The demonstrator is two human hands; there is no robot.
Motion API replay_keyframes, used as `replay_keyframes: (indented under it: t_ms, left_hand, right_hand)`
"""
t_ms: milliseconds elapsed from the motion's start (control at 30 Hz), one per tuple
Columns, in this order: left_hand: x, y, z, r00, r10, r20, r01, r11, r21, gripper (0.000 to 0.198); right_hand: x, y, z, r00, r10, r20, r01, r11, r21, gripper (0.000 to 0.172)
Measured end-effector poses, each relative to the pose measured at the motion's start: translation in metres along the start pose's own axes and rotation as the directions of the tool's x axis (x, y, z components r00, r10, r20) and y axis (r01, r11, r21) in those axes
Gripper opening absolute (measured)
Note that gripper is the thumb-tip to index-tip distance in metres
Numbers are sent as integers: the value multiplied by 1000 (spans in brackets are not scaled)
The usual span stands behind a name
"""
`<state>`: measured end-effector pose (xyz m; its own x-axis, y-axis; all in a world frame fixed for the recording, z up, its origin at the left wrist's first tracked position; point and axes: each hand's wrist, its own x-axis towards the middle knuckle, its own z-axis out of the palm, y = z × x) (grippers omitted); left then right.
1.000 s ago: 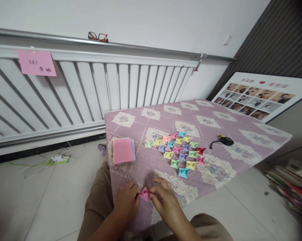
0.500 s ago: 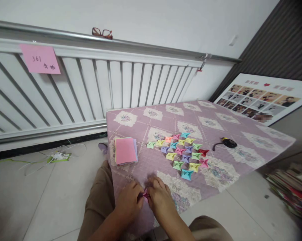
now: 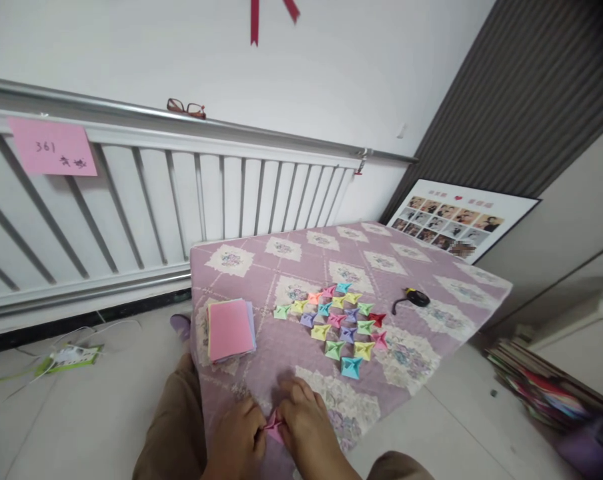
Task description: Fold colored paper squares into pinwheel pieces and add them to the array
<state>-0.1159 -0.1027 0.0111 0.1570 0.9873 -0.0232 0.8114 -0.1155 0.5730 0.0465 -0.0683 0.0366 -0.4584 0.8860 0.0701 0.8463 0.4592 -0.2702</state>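
Near the front edge of the table, my left hand (image 3: pixel 239 437) pinches the left side of a small folded pink paper (image 3: pixel 274 427). My right hand (image 3: pixel 304 417) grips the same paper from its right side, fingers bent over it. Parts of the paper are hidden by the fingers. Beyond my hands, several small folded paper boats (image 3: pixel 351 367) in blue, green, yellow, purple, pink and red stand in slanting rows. A stack of square coloured paper (image 3: pixel 230 329), pink on top, lies at the table's left side.
The table has a purple flowered cloth (image 3: pixel 261 347). A black tape measure (image 3: pixel 416 297) lies to the right of the boats. Behind are a white radiator (image 3: pixel 231 193) and glasses (image 3: pixel 186 108) on a pipe. A photo board (image 3: pixel 451 220) leans at the back right.
The view has tilted up and shifted, so the table sits lower and further left. More of the pink paper shows between my hands, which both still hold it.
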Motion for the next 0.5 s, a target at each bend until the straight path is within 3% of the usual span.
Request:
replay_keyframes:
  t_ms: [167, 233, 333, 400, 500]
  left_hand:
    - [3, -17, 11, 998, 55, 23, -56, 997, 52, 26]
    - [7, -29, 16, 996, 88, 11, -88, 996, 32, 34]
    - [14, -40, 14, 988, 148, -32, -147, 989, 33, 37]
    - [18, -36, 5, 987, 153, -43, -150, 987, 56, 35]
    - [24, -10, -13, 986, 152, -64, -146, 986, 85, 30]
  right_hand:
    - [-4, 7, 3, 1000, -2, -8, 2, 999, 37, 9]
    - [-7, 14, -1, 1000, 11, -29, -9, 997, 74, 5]
    - [-16, 33, -14, 996, 42, -75, -31, 988, 149, 13]
    - [-24, 51, -26, 989, 79, -125, -56, 983, 177, 18]
    - [-35, 84, -46, 970, 170, -174, -137, 972, 189, 18]
